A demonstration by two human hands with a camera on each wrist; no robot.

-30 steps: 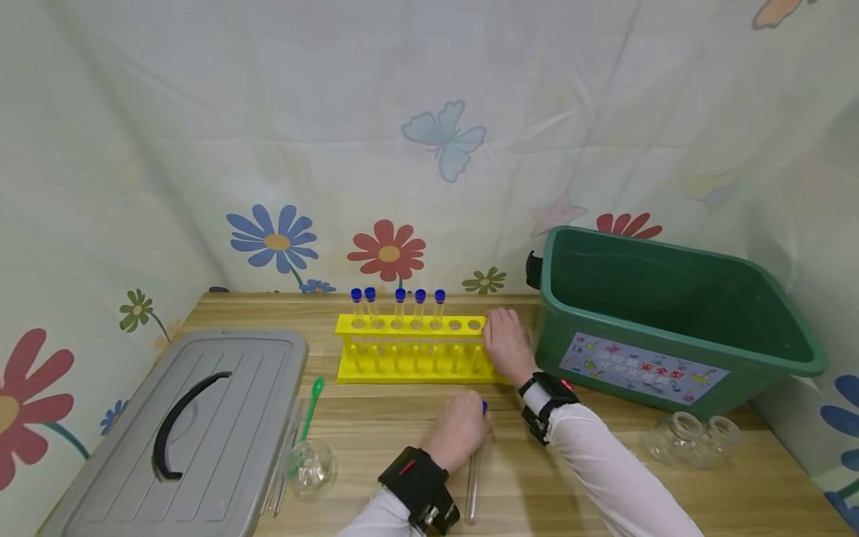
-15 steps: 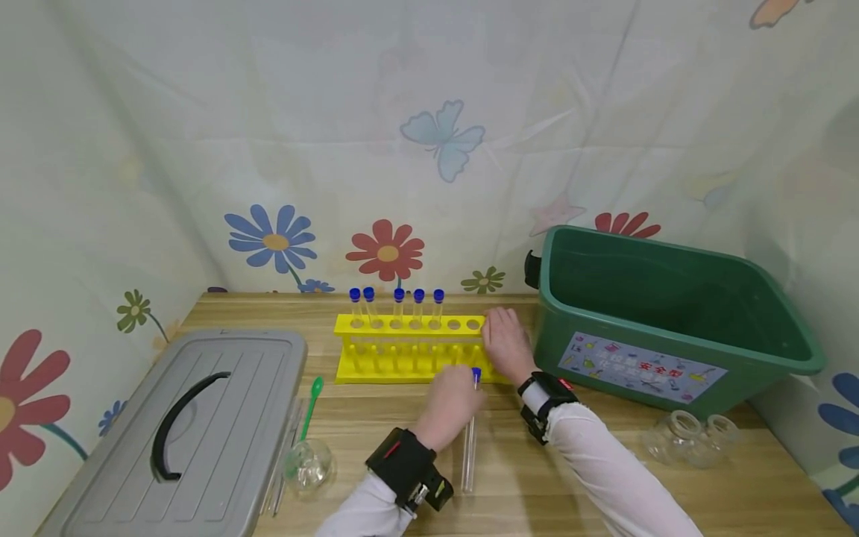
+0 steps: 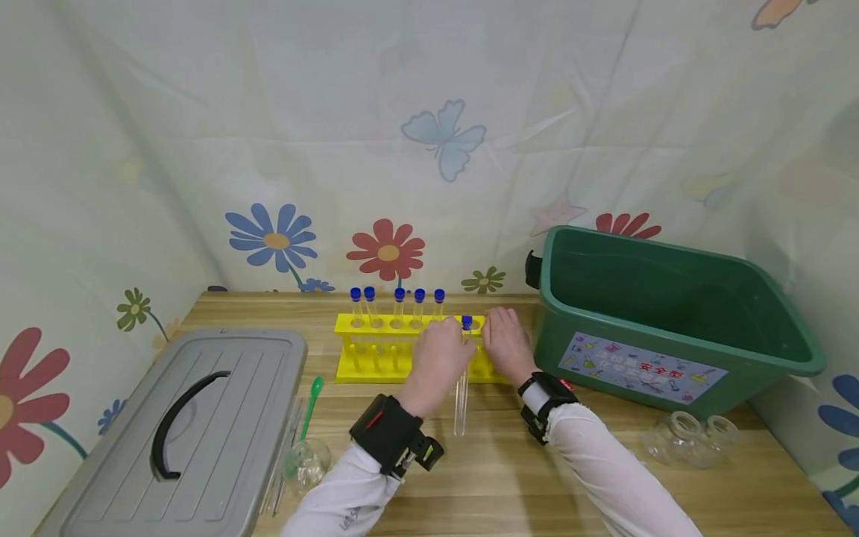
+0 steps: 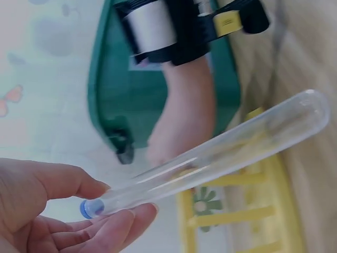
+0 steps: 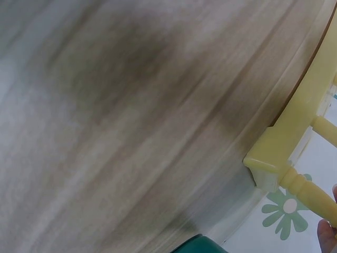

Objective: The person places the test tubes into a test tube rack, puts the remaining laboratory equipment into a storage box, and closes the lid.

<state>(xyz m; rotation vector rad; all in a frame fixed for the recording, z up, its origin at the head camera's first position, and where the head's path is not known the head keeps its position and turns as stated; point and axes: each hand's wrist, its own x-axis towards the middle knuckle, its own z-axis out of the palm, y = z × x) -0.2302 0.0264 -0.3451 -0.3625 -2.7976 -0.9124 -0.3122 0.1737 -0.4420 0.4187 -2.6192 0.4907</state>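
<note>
A clear test tube (image 3: 461, 406) with a blue cap is pinched near its capped end by my left hand (image 3: 438, 365). In the left wrist view the thumb and fingers hold the tube (image 4: 226, 153) just below the cap, and it looks empty. It slants in front of the yellow test tube rack (image 3: 362, 377), its round bottom toward me. My right hand (image 3: 508, 347) grips the rack's right end; only fingertips (image 5: 326, 237) show in the right wrist view. Several blue-capped test tubes (image 3: 399, 306) stand in the rack's left and middle holes. The left hand hides part of the rack.
On the right stands a green bin (image 3: 604, 350), with small glass jars (image 3: 684, 440) in front of it. A grey lid (image 3: 221, 425) with a black handle lies left. Beside it are a green spoon (image 3: 312, 406), a round glass vessel (image 3: 309, 466) and thin clear rods (image 3: 278, 477).
My left hand has carried the test tube away from me, up from the table's front to the rack's right part. The right hand stays at the rack's end.
</note>
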